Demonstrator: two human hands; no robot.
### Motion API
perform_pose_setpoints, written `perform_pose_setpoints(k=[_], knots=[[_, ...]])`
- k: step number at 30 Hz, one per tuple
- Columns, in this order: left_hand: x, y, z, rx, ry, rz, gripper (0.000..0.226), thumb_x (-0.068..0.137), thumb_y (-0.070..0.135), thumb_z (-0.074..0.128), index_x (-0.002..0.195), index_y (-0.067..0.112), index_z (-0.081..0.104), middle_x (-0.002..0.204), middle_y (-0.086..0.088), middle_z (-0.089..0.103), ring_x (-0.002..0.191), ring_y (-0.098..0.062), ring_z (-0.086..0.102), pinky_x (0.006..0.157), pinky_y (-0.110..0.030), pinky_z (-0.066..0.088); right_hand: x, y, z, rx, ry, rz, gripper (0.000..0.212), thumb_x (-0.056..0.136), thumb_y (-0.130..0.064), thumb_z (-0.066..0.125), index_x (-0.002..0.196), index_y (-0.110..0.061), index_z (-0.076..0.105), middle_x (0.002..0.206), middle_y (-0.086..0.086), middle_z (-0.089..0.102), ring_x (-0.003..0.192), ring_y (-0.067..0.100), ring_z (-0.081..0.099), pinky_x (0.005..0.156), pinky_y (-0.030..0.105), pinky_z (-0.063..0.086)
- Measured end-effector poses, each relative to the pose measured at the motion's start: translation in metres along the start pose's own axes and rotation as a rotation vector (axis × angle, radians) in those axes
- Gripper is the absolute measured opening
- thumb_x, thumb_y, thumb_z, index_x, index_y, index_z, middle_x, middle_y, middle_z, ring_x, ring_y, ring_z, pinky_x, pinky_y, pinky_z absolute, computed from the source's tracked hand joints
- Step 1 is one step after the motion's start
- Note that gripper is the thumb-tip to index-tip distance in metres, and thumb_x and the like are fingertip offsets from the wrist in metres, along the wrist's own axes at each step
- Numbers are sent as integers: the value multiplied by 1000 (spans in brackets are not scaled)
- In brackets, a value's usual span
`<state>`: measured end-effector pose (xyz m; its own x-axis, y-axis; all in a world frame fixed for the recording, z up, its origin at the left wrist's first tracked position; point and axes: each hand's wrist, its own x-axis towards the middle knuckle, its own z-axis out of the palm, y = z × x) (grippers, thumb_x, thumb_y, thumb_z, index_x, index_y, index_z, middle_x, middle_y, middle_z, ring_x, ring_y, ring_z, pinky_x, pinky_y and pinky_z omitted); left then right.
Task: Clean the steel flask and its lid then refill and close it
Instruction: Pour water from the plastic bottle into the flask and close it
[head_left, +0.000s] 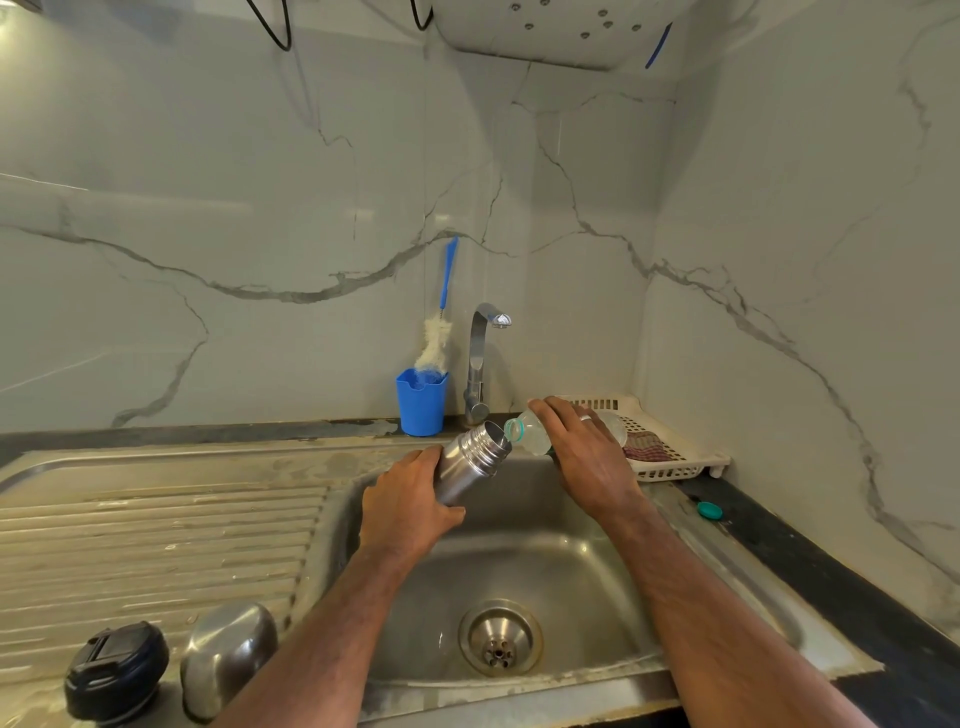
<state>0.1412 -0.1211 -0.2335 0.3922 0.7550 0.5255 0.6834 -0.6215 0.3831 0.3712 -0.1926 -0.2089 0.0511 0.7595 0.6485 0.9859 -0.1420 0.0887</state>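
Now my left hand (410, 499) grips the open steel flask (470, 460), tilted over the sink (519, 561), while my right hand (582, 447) holds a clear plastic bottle (535, 434) tipped at its mouth, with the black lid (117, 670) and steel cap (228, 657) resting near left on the drainboard surface (156, 519).
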Motion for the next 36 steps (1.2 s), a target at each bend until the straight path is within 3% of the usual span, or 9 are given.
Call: perform_pose_setpoints(k=[8, 36], knots=[[0, 0, 0, 10, -4, 1, 71, 71, 45, 86, 131, 24, 54, 125, 5, 64, 105, -11, 61, 88, -29, 50, 1, 1, -1, -5, 3, 0, 88, 77, 8, 73, 149, -22, 33, 147, 3, 47, 132, 28, 50, 115, 45, 39], [-2, 4, -1, 40, -35, 4, 70, 70, 46, 86, 130, 25, 55, 123, 5, 63, 106, -14, 61, 90, -37, 54, 2, 3, -4, -22, 30, 2, 94, 68, 9, 81, 144, -22, 35, 142, 2, 52, 122, 28, 57, 111, 47, 45]])
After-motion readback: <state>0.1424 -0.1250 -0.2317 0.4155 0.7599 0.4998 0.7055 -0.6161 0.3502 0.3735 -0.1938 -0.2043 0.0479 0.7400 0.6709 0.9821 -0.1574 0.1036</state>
